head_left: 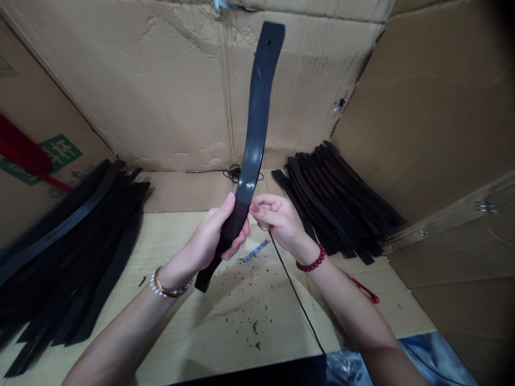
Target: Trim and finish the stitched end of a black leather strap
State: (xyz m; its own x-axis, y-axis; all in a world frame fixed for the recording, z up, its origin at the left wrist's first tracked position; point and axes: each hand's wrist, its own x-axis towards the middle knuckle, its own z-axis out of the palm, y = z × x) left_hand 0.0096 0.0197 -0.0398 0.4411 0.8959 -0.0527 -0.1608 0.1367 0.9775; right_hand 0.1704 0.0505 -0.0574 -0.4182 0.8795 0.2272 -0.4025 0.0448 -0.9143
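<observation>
A long, curved black strip point(257, 107) with a small hole near its top end stands tilted before me. My left hand point(211, 230) is wrapped round its lower half, thumb on the front and fingers behind. A dark brown band point(235, 221) that looks wrapped covers the strip beside my left thumb. My right hand point(277, 217) is closed in a pinch at the strip's right edge, by the upper end of this band. A thin black cord point(295, 292) runs from under my right hand down to the table's front edge; its end within the fingers is hidden.
Piles of similar dark strips lie at left point(80, 241) and right point(333, 198). On the table point(173, 332) are a small blue-and-white tool point(257, 250), red-handled scissors or snips point(364, 289) and dark crumbs. A tangle of black cord point(233, 173) lies by the back cardboard wall point(177, 91).
</observation>
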